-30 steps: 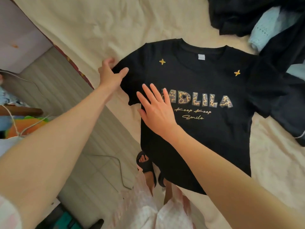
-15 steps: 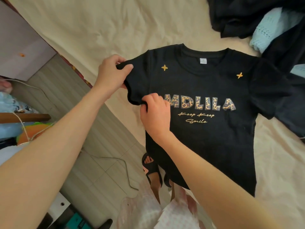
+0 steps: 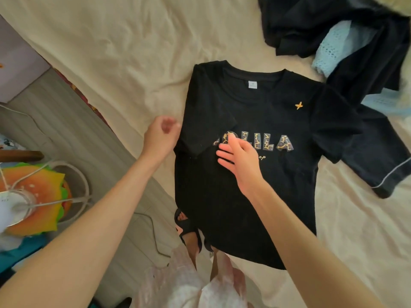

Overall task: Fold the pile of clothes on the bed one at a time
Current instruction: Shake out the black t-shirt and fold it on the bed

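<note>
A black T-shirt [image 3: 255,196] with gold leopard-print letters lies face up on the cream bed sheet [image 3: 115,52], its hem hanging over the bed's edge. Its left sleeve [image 3: 206,127] is folded inward over the chest and covers the first letters. My left hand [image 3: 161,134] hovers just left of the shirt, fingers loosely curled, holding nothing. My right hand [image 3: 238,156] lies with straight fingers on the shirt's front beside the folded sleeve. The pile of dark clothes [image 3: 322,25] with a light blue lace piece [image 3: 331,47] sits at the top right.
A dark sleeve with pale piping [image 3: 382,165] lies under the shirt's right sleeve. The bed's edge runs diagonally at the left, with wooden floor [image 3: 73,134] beside it. An orange and green cushion [image 3: 37,196] and a cable [image 3: 153,232] lie on the floor by my sandalled feet [image 3: 186,225].
Both hands carried the left sleeve inward and laid it over the chest. My left hand let go and drew back to the left; my right hand opened flat on the shirt.
</note>
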Demonstrator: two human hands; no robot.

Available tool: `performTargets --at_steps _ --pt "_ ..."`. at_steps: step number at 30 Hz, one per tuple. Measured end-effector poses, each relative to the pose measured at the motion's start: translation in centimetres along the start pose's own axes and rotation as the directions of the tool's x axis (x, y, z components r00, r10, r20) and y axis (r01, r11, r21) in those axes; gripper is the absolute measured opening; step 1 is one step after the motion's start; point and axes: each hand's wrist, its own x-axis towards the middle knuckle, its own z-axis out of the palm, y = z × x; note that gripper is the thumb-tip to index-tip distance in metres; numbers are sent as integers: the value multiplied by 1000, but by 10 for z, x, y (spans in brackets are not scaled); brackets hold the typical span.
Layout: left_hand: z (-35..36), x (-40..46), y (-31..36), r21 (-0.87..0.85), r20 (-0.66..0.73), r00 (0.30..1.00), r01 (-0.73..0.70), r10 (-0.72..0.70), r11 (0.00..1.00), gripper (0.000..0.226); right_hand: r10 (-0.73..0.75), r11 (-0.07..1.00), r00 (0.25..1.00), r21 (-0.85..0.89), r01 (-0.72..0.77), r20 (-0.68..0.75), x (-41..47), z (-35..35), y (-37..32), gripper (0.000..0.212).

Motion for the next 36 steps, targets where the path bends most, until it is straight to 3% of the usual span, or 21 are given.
performTargets --at_steps 7,12,17,20,23,26,29,31,32,34,36 --pt "8 -12 -18 -54 142 989 49 -41 997 24 128 986 982 122 -111 -138 23 26 -37 10" --pt "9 -14 -25 31 88 996 3 -6 1000 18 -47 994 959 -106 18 -278 22 25 -38 30" --pt "10 -18 -28 128 145 989 -29 10 991 33 -199 960 932 -252 122 -303 28 18 -28 21" --pt "7 -27 -24 226 44 997 -79 71 971 36 -241 930 915 -348 121 -325 27 -4 -17 15" --pt "12 -45 -16 494 -13 935 -302 354 815 44 -403 794 856 -588 152 -323 13 -44 -7 11" --pt "35 -59 -5 656 213 862 -475 459 587 52 -483 711 803 -692 126 -350 1 -96 4 19" --pt "67 -59 -1 749 383 859 -504 340 429 58 -368 860 756 -507 56 -541 1 -145 2 19" --pt "80 -54 -2 779 402 877 -479 265 404 62 -133 976 783 -216 -2 -608 5 -167 -8 20" --pt "83 -52 -4 787 402 883 -468 242 403 63 -6 997 823 -64 -37 -567 7 -174 -17 28" --pt "86 -48 -6 802 402 890 -456 217 386 65 173 949 885 313 -32 -433 15 -187 -34 33" --pt "85 -46 -7 812 410 889 -457 202 363 65 280 812 896 583 -30 -344 25 -193 -49 35"
